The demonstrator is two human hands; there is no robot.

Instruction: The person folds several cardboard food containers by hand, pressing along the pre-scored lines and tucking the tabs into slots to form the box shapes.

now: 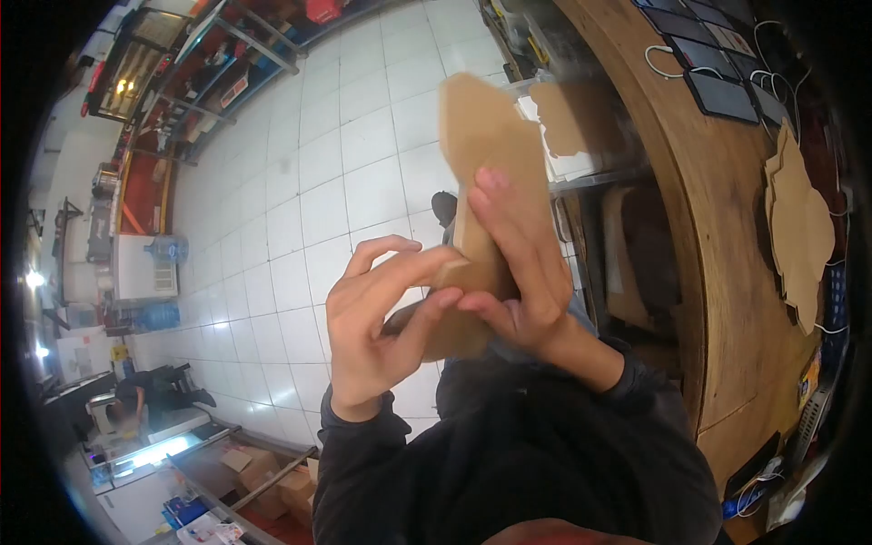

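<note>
A folded piece of brown cardboard [509,136] is held up in front of my body, its upper flaps spread and slightly blurred. My left hand [386,313] pinches its lower left edge between thumb and fingers. On the right side, my right hand [527,263] holds the same piece, fingers lying along its face and thumb near my left thumb. The lower part of the cardboard is partly hidden behind both hands.
To the right is a wooden table [672,182] with flat cardboard pieces [795,227] and several phones [722,95]. More cardboard [577,118] lies on a shelf beside it. Tiled floor [309,200] stretches left. Another person [136,395] is at the lower left, near cardboard boxes [254,468].
</note>
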